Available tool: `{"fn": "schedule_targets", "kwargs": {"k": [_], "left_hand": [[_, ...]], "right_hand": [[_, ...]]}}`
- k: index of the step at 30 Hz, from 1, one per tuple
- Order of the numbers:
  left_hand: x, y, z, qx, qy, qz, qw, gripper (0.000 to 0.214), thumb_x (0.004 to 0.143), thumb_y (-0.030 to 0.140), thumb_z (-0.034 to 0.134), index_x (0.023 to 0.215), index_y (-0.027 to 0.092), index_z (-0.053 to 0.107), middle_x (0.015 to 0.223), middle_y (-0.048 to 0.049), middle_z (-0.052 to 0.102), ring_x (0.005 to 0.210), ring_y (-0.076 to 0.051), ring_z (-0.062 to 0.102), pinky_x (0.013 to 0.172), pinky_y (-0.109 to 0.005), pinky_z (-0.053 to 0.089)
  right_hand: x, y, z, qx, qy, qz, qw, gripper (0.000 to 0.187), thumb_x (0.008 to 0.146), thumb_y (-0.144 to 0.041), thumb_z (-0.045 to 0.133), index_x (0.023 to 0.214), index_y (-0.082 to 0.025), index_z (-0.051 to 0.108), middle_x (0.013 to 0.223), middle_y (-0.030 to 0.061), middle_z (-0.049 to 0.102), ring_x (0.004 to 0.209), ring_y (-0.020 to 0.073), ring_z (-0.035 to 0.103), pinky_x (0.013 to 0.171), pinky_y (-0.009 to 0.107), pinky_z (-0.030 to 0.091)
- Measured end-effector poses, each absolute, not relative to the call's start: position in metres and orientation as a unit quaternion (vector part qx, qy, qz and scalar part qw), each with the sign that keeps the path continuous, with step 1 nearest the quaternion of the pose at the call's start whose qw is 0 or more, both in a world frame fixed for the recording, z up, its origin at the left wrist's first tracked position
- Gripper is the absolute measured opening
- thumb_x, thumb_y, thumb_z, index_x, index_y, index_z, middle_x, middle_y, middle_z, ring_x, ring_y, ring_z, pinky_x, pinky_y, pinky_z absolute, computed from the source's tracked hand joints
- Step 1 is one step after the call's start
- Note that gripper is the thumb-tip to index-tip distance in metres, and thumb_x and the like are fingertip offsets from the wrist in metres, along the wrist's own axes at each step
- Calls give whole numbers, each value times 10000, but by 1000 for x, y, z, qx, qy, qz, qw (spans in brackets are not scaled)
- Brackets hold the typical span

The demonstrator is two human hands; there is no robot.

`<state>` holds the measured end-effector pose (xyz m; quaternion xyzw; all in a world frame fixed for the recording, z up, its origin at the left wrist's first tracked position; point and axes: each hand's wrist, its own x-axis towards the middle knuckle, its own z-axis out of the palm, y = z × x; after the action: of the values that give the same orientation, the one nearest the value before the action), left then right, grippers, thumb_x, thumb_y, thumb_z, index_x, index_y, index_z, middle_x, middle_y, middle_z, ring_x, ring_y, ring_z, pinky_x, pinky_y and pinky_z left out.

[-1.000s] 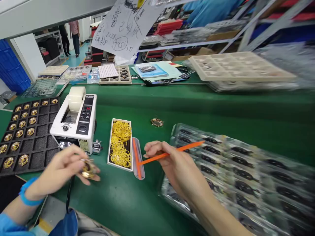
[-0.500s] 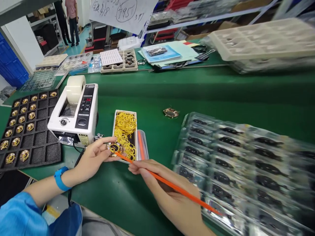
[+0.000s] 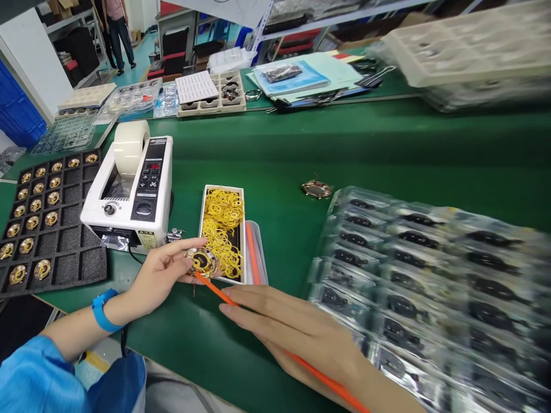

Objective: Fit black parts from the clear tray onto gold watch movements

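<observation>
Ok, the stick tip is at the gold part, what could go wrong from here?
The left hand pinches the gold round part only by fingertips; pressure from the orange stick in the right hand might flick it loose. It sits beside the box of yellow rings, so a slipped ring could vanish among them.

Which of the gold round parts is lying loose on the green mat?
The lone gold part by the far corner of the clear blister tray; the others sit in the black foam tray, one in the left hand.
</observation>
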<state>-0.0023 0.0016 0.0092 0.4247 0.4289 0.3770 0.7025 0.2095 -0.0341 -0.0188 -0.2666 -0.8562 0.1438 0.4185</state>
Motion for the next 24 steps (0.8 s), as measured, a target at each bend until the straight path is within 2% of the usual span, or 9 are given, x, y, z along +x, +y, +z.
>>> {"fn": "schedule_targets", "kwargs": {"k": [2, 5, 10, 13, 16, 20, 22, 24], "left_hand": [[-2, 2, 8, 418, 441, 379, 698, 406, 796, 324, 687, 1189, 220, 678, 851, -20, 747, 775, -170, 733, 760, -289, 587], [0, 1, 9, 412, 436, 382, 703, 451, 778, 359, 715, 1204, 220, 667, 878, -12, 747, 780, -158, 722, 797, -309, 594], [4, -5, 10, 423, 406, 378, 716, 487, 774, 383, 735, 1223, 216, 651, 1031, -46, 748, 945, -186, 699, 841, -314, 590], [7, -8, 6, 418, 389, 381, 727, 529, 763, 390, 749, 1246, 210, 634, 1073, -77, 744, 1011, -213, 685, 874, -327, 578], [9, -7, 4, 402, 396, 383, 731, 523, 745, 395, 762, 1221, 210, 651, 1026, -67, 752, 1003, -211, 688, 879, -331, 578], [8, -5, 5, 385, 415, 377, 733, 444, 740, 386, 757, 1147, 219, 696, 936, -29, 752, 887, -181, 711, 801, -308, 599], [7, -4, 6, 375, 420, 377, 735, 411, 737, 362, 756, 1116, 213, 711, 912, -25, 749, 846, -170, 713, 772, -295, 600], [7, -3, 6, 359, 419, 377, 744, 387, 735, 336, 753, 1094, 196, 718, 898, -35, 751, 827, -171, 712, 770, -301, 597]], "right_hand": [[209, -35, -20, -262, -869, 106, 405, 363, 952, -67, 430, 1197, -245, 631, 1024, 68, 754, 963, 194, 716, 810, 327, 615], [207, -37, -16, -288, -856, 72, 422, 363, 915, -77, 529, 1231, -235, 612, 966, 55, 768, 858, 193, 741, 764, 288, 625], [195, -41, -9, -408, -773, 68, 481, 384, 890, -90, 584, 1212, -296, 624, 865, 20, 770, 722, 213, 745, 677, 312, 630], [186, -40, -11, -411, -758, 58, 503, 360, 881, -73, 591, 1175, -274, 645, 855, 33, 770, 710, 207, 743, 668, 309, 634], [183, -37, -16, -383, -779, 26, 495, 380, 875, -38, 576, 1204, -221, 629, 867, 62, 772, 753, 201, 746, 707, 299, 640], [187, -32, -26, -298, -837, -51, 456, 416, 863, 8, 550, 1260, -114, 591, 926, 121, 771, 899, 227, 738, 801, 328, 636], [190, -31, -30, -273, -858, -69, 429, 410, 877, 7, 508, 1262, -103, 594, 997, 140, 760, 990, 250, 714, 834, 357, 628], [192, -31, -31, -267, -866, -64, 417, 413, 888, -6, 483, 1260, -140, 604, 1038, 129, 752, 1025, 253, 701, 832, 367, 628]]}}
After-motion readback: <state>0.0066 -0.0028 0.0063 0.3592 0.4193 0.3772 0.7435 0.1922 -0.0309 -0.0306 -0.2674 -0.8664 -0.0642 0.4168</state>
